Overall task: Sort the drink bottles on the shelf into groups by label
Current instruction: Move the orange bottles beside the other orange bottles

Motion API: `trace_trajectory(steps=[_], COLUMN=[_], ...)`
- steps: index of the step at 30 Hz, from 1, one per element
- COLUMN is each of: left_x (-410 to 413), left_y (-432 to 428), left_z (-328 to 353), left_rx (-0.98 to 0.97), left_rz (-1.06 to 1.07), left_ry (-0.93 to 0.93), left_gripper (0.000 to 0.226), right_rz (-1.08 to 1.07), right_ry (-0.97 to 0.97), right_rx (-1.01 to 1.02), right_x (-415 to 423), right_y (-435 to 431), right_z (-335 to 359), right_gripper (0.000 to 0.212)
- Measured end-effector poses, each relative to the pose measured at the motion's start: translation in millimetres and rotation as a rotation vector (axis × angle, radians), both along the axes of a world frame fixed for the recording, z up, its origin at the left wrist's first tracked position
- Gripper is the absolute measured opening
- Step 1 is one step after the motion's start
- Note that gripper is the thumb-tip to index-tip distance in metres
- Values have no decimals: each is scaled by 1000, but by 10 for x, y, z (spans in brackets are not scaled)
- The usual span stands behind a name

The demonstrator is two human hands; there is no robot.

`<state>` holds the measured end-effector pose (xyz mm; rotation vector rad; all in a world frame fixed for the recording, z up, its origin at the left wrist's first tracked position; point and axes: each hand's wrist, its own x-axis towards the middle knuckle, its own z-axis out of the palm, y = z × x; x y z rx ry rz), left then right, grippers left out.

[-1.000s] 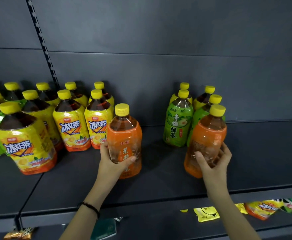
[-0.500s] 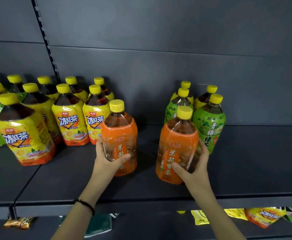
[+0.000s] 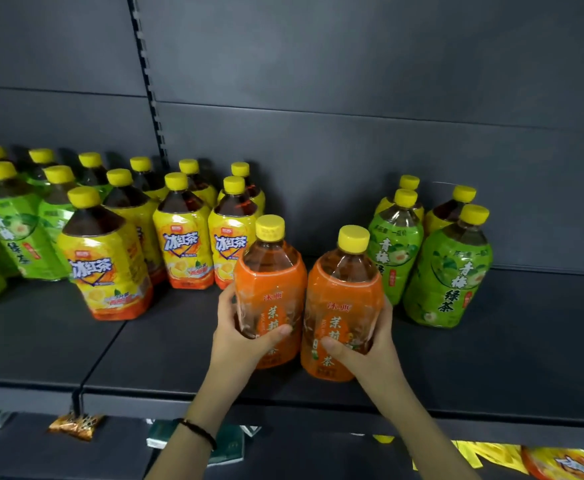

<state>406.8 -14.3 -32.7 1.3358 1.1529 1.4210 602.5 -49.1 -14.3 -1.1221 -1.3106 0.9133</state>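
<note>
A person's two hands bring a pair of orange-labelled tea bottles together near the front of a dark shelf (image 3: 491, 362). The left hand (image 3: 240, 336) is wrapped around the lower body of the left orange bottle (image 3: 271, 289), thumb across the label; the right hand (image 3: 366, 344) grips the right orange bottle (image 3: 344, 299) the same way, and the two bottles stand upright, side by side and touching or nearly so. To the left stands a group of yellow-labelled bottles (image 3: 183, 251), with green-labelled bottles (image 3: 13, 237) beyond them at the far left. To the right, a small mixed cluster remains: green bottles (image 3: 451, 271) in front, yellow-labelled ones (image 3: 449, 209) behind. The orange bottles look full, so they are likely fairly heavy for one hand, with stiff plastic bodies and a glossy shrink label that could slip; a grip low on the faceted body, as here, seems steadier than one at the narrow neck or yellow cap. The mixed cluster on the right probably still needs splitting by label.
</note>
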Motion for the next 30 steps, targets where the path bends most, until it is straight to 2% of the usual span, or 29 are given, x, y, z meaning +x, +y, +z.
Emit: trace_trajectory(steps=[8,18,26,30], left_x=[-852,-2309,-3479,-4014], left_y=[-392,-857,-1008,-1042], left_z=[66,82,17,97], left_rx=[21,28,-4,60], left_rz=[-9,76,231,282], left_ry=[-27,-59,-66,-96], left_gripper=[89,93,93,85], right_rz=[17,145,207,245], right_ry=[57,153,111,73], right_rx=[36,35,50,65], right_x=[-755,-2308,-3528,-4058], right_y=[-3,-234,-293,-280], right_z=[7,40,114,81], right_gripper=[97,98,96,95])
